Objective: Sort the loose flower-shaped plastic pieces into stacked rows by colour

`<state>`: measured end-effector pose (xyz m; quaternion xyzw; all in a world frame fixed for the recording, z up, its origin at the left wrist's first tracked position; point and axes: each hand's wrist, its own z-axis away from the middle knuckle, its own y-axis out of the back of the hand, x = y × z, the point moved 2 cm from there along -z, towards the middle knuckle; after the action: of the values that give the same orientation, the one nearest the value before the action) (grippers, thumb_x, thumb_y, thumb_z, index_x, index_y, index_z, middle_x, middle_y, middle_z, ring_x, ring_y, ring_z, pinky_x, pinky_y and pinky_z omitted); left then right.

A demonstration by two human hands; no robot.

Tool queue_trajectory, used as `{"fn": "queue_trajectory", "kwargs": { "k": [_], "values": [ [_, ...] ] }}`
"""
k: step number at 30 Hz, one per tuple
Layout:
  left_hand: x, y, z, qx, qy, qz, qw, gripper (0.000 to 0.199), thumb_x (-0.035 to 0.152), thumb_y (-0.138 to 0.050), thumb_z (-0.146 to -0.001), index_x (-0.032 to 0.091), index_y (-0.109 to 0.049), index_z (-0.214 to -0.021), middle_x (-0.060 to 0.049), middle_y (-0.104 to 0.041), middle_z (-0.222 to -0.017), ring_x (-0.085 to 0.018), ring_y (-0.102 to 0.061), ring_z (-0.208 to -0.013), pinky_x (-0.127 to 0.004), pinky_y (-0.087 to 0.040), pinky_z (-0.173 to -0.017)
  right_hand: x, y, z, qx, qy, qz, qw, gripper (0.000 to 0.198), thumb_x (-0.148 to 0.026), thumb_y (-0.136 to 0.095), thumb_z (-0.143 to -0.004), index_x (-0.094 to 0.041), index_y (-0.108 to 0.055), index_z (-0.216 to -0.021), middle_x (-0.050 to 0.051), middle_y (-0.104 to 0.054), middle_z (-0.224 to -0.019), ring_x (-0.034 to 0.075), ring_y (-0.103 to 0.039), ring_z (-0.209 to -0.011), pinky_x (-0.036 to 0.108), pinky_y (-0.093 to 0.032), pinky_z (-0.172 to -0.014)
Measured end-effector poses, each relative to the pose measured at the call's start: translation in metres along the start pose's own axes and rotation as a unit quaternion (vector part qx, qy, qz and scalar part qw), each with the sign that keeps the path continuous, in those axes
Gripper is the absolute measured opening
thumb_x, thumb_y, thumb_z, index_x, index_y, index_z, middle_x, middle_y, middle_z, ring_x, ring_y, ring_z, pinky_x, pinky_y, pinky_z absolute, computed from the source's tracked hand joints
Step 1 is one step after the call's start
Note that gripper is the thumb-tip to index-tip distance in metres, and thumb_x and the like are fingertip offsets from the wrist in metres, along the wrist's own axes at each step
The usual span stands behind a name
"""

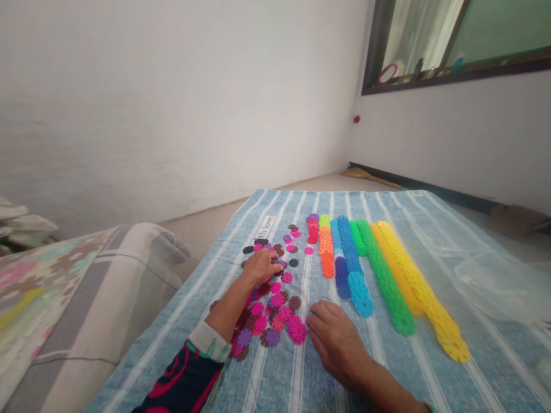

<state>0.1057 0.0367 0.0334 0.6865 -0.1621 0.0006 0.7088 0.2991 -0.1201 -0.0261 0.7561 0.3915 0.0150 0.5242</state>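
Loose notched plastic discs [278,300] in pink, purple, brown and black lie scattered over a blue-and-white striped cloth [275,378]. My left hand [259,268] is over the far part of this pile, fingers bent down and drawn together among the discs. A purple disc [282,265] shows right by its fingertips; what they pinch, if anything, is hidden. Just right of the pile, my right hand [333,335] rests low, its fingers curled and pressed together. Its fingertips are close beside a small cluster of pink discs [297,330]; the inside of that hand is out of sight.
Right of the pile, discs lie in overlapping rows by colour: red [313,229], orange [327,252], blue [349,246], green [385,281] and yellow [424,287]. A clear plastic container [495,281] is at the right. A patterned fabric-covered surface [146,269] stands at the left.
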Motion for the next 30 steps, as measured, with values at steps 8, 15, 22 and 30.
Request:
{"fn": "queue_trajectory", "kwargs": {
  "k": [8, 15, 22, 30],
  "values": [
    [0.0011, 0.0005, -0.0041, -0.017, 0.030, 0.000, 0.999, 0.011, 0.025, -0.062, -0.076, 0.019, -0.065, -0.067, -0.001, -0.064, -0.069, -0.015, -0.058, -0.068, -0.024, -0.030, -0.058, -0.0014, 0.0022, -0.0013, -0.006, -0.004, 0.006, 1.000, 0.010, -0.011, -0.057, -0.089, -0.020, -0.058, -0.084, 0.004, -0.058, -0.091, 0.021, -0.051, -0.092, 0.035, -0.042, -0.084],
    [0.0022, 0.0017, -0.0051, -0.022, 0.059, -0.008, 0.998, 0.010, 0.026, -0.060, -0.078, 0.020, -0.066, -0.072, -0.001, -0.067, -0.073, -0.015, -0.060, -0.069, -0.023, -0.032, -0.059, -0.0004, 0.0017, -0.0015, -0.008, -0.005, 0.007, 1.000, 0.010, -0.012, -0.057, -0.089, -0.020, -0.057, -0.084, 0.004, -0.057, -0.091, 0.021, -0.050, -0.092, 0.034, -0.042, -0.084],
    [0.0072, 0.0024, -0.0044, -0.010, 0.043, -0.055, 0.997, 0.020, 0.036, -0.057, -0.082, 0.020, -0.068, -0.077, -0.005, -0.068, -0.079, -0.019, -0.062, -0.076, -0.026, -0.032, -0.060, -0.0009, 0.0021, -0.0020, -0.013, -0.007, 0.001, 1.000, 0.011, -0.012, -0.055, -0.091, -0.019, -0.057, -0.083, 0.004, -0.057, -0.091, 0.021, -0.051, -0.092, 0.035, -0.042, -0.084],
    [0.0062, -0.0008, -0.0057, -0.008, 0.053, -0.058, 0.997, 0.022, 0.039, -0.057, -0.082, 0.020, -0.069, -0.080, -0.006, -0.070, -0.081, -0.021, -0.063, -0.077, -0.027, -0.034, -0.061, -0.0012, 0.0024, -0.0024, -0.018, -0.010, -0.001, 1.000, 0.009, -0.012, -0.056, -0.090, -0.019, -0.058, -0.084, 0.005, -0.057, -0.092, 0.021, -0.051, -0.093, 0.035, -0.042, -0.085]
  ]
}}
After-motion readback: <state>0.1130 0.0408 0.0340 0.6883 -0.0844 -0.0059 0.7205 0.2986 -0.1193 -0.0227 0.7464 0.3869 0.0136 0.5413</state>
